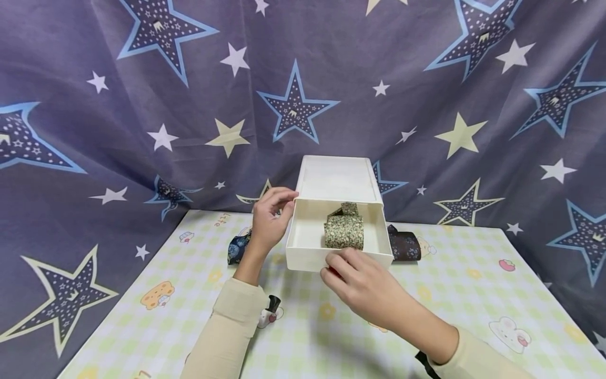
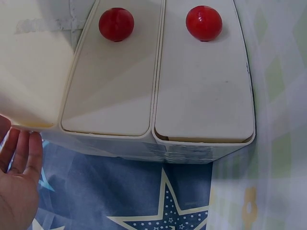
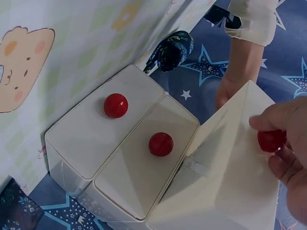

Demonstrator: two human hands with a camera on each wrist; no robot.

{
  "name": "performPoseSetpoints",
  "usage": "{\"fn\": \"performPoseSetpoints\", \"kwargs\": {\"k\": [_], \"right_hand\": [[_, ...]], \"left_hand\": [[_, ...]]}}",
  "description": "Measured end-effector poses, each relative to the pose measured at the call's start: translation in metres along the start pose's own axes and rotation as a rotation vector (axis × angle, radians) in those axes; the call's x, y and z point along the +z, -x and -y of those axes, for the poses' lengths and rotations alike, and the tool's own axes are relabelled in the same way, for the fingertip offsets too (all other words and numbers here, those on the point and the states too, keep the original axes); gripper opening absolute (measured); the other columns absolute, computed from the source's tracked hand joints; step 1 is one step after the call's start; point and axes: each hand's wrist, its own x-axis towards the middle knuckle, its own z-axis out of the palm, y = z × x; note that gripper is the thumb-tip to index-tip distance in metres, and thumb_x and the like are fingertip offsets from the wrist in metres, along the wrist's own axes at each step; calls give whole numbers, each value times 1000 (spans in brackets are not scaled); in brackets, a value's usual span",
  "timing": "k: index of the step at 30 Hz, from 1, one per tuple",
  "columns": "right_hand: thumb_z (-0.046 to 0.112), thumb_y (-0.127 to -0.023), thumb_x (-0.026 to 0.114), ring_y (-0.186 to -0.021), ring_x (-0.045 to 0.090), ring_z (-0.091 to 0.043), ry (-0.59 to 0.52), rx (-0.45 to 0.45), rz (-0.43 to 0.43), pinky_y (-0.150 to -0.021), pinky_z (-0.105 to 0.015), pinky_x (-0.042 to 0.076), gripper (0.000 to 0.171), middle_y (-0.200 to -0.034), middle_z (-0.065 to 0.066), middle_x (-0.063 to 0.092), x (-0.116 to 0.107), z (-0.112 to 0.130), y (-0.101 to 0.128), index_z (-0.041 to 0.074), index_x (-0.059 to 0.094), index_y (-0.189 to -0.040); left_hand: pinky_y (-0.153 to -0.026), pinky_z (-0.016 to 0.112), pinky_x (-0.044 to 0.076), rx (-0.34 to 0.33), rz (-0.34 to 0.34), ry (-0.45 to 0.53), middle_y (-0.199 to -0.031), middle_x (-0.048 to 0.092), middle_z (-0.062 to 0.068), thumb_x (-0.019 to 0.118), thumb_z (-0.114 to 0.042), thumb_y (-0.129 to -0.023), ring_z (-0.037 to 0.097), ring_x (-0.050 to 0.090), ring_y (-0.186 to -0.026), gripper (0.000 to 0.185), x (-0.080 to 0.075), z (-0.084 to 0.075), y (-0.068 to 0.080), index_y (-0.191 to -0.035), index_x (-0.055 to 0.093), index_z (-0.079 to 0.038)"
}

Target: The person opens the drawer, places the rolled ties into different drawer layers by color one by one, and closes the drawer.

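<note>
A white drawer cabinet (image 1: 338, 176) stands on the table with its top drawer (image 1: 307, 259) pulled out. Inside that drawer lies a rolled piece of green floral fabric (image 1: 343, 232), possibly a necktie, with a narrower end behind it. My right hand (image 1: 362, 287) pinches the top drawer's red knob (image 3: 271, 140) between thumb and fingers. My left hand (image 1: 272, 218) touches the cabinet's left side near the top, its fingers fairly straight in the left wrist view. Two lower drawers with red knobs (image 2: 204, 23) are closed.
A dark blue patterned fabric roll (image 1: 238, 248) lies on the table left of the cabinet. Another dark patterned roll (image 1: 406, 246) lies to its right. The checked tablecloth (image 1: 175, 337) runs up to a star-printed curtain (image 1: 350, 58) behind the cabinet.
</note>
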Motion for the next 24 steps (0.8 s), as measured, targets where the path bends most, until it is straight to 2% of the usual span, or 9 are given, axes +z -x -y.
{"fn": "performPoseSetpoints", "kwargs": {"k": [8,15,24], "right_hand": [[4,-108,34,-91,58,-25,40,6,-14,-77,-32,54,34,-102,-8,60,2,2,-1,7,66,-97],[5,-107,37,-89,56,-25,37,6,-7,-73,-31,52,29,-101,-8,59,3,1,-1,6,65,-97],[5,-105,40,-85,53,-24,39,-1,-15,-70,-30,50,27,-99,-7,59,3,-2,-3,6,64,-95]], "left_hand": [[-84,57,59,-3,0,1,-107,63,34,61,21,-88,46,67,-94,19,0,-1,0,-106,69,20],[-86,44,62,0,5,-1,-108,62,34,62,21,-89,46,66,-95,19,0,0,0,-107,69,20],[-85,48,61,-5,10,-9,-108,62,34,62,19,-90,45,66,-95,19,0,-1,0,-108,69,19]]}}
